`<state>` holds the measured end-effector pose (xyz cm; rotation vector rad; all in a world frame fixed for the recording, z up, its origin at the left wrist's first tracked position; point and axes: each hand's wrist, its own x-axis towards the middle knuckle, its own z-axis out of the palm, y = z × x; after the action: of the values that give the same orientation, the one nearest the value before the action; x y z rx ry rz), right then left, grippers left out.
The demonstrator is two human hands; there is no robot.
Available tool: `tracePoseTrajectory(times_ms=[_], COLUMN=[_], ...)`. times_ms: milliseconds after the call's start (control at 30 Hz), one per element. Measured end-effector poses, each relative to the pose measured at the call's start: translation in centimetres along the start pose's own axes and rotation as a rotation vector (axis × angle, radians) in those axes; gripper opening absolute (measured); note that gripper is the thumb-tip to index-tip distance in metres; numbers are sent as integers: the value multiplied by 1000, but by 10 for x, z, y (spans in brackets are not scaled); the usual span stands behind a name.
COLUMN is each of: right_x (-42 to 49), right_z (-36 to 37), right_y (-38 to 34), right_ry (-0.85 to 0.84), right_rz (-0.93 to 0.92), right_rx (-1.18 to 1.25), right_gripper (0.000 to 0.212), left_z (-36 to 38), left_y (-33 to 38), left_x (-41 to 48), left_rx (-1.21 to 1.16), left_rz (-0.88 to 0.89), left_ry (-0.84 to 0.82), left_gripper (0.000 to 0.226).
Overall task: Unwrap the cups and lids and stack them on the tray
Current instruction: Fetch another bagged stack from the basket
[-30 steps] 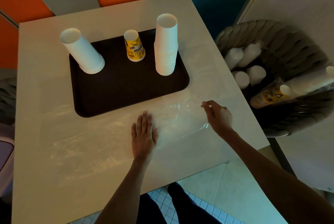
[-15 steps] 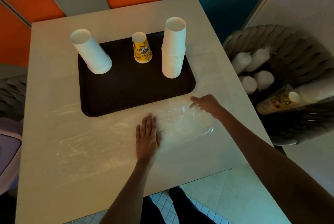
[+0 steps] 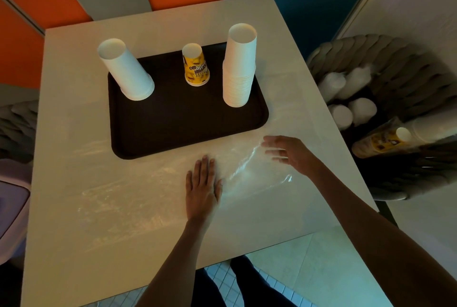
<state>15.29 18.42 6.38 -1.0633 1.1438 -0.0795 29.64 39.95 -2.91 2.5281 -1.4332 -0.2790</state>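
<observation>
Cups stand upside down in three stacks on the dark brown tray (image 3: pixel 185 131): a white stack (image 3: pixel 126 71) at its far left corner, a short stack of yellow printed cups (image 3: pixel 196 66) at the middle of the far edge, and a tall white stack (image 3: pixel 239 66) at the right, where many rims show packed close at its base. The three stacks stand well apart from one another. The tray lies on the far half of a pale table (image 3: pixel 99 244). Just in front of the tray a sheet of clear plastic wrap (image 3: pixel 249 175) lies spread on the tabletop, creased and catching the light. The left hand (image 3: pixel 202 190) lies flat on the wrap, palm down, fingers straight and close together, holding nothing. The right hand (image 3: pixel 289 152) is at the wrap's right part, near the tray's near right corner, its fingers stretched out and apart — they are blurred, and whether they touch the film cannot be told; it grips nothing. Both forearms reach in from the near edge of the table. To the right of the table stands a grey woven basket (image 3: pixel 395 64) with several white rounded bundles (image 3: pixel 351 111) in it — too dim to tell cups from lids — and a wrapped sleeve of yellow printed cups (image 3: pixel 380 142) lying on its side.
</observation>
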Motion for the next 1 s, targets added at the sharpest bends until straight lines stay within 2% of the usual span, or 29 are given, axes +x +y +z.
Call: tracePoseTrajectory(times_ms=[167, 267, 367, 500, 700, 833, 933, 1000], right_x=[-3, -10, -16, -25, -42, -44, -45, -43], right_z=[-6, -12, -22, -26, -41, -46, -46, -46], right_y=[11, 20, 28, 34, 47, 45, 43, 44], right_ry=[115, 105, 147, 196, -33, -34, 57, 232], right_rz=[-38, 5, -26, -59, 253, 243, 207, 163], right_rx=[-32, -152, -207, -90, 8, 8, -88, -180], right_gripper=[35, 46, 45, 40, 30, 25, 30, 23], left_z=[1, 1, 0, 1, -1, -1, -2, -2], left_y=[1, 0, 1, 1, 1, 1, 2, 2], left_x=[1, 1, 1, 1, 1, 0, 1, 1], left_rx=[-7, -9, 1, -3, -22, -32, -40, -49], left_rz=[-6, -2, -5, -14, -4, 0, 6, 7], left_ry=[-3, -10, -15, -13, -15, -15, -13, -14], left_gripper=[57, 58, 59, 62, 62, 63, 64, 65])
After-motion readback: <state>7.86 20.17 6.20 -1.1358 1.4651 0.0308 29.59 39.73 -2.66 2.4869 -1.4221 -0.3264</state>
